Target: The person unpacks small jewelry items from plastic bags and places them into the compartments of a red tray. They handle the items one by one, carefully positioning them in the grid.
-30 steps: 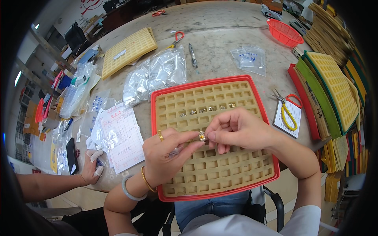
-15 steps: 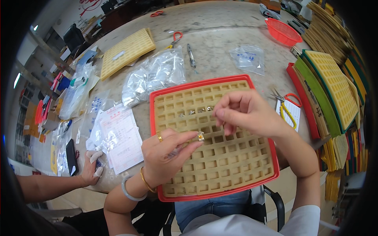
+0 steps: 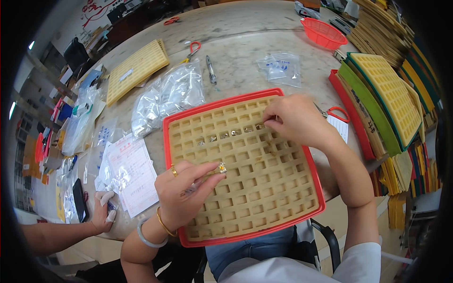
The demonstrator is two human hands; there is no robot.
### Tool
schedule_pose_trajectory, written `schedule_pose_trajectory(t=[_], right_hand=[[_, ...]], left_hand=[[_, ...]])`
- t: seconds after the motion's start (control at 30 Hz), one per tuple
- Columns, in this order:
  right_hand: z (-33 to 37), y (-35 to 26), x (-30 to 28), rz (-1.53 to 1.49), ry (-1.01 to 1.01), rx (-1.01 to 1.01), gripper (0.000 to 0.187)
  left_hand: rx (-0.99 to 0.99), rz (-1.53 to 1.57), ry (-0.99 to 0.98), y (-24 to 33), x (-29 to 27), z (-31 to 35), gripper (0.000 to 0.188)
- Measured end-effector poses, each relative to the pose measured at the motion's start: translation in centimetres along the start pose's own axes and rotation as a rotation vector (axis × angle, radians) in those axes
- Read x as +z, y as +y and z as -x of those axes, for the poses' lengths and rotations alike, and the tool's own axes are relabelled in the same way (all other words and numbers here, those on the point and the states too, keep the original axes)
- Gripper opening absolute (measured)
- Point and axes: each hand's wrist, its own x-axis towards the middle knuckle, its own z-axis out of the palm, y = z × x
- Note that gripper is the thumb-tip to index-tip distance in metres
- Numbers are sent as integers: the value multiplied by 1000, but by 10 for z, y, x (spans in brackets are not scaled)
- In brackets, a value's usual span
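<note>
My left hand (image 3: 183, 191) pinches a small silvery jewellery piece with a yellow stone (image 3: 222, 167) between thumb and forefinger, held above the tray. Under both hands lies a red-rimmed tray (image 3: 166, 141) with a beige insert of many square slots. Across its upper part, several shiny jewellery pieces (image 3: 224, 135) sit in one row of slots. My right hand (image 3: 299, 120) is at the right end of that row, fingertips pressed together beside the last shiny piece (image 3: 260, 127). Whether it grips anything is hidden.
Left of the tray lie papers (image 3: 132, 172), clear plastic bags (image 3: 181, 89) and a phone (image 3: 80, 200). Another person's hand (image 3: 103, 217) rests near the papers. Beyond are a slotted insert (image 3: 137, 68), pen (image 3: 211, 70) and red basket (image 3: 323, 33). Stacked trays (image 3: 387, 94) stand right.
My right hand has reached down and away to the far right of the tray, by the row's end. My left hand still holds the jewellery piece. The whole view has shifted slightly.
</note>
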Motion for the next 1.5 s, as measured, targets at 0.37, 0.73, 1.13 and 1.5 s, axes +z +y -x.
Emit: schedule_pose_trajectory(t=[0.37,0.73,1.13,1.5], right_hand=[[-6,4,11,-18,-113,32,13],[-4,-11,-5,-34,-77,44,11],[5,-47,4,-1290,-536,178,19],[7,-49,3,-1319,-459,138,22]], left_hand=[[7,6,-2,0,2,0,25],[8,7,-9,0,0,1,24],[25,-9,-5,-1,0,0,25],[27,-6,-12,-1,0,0,26]])
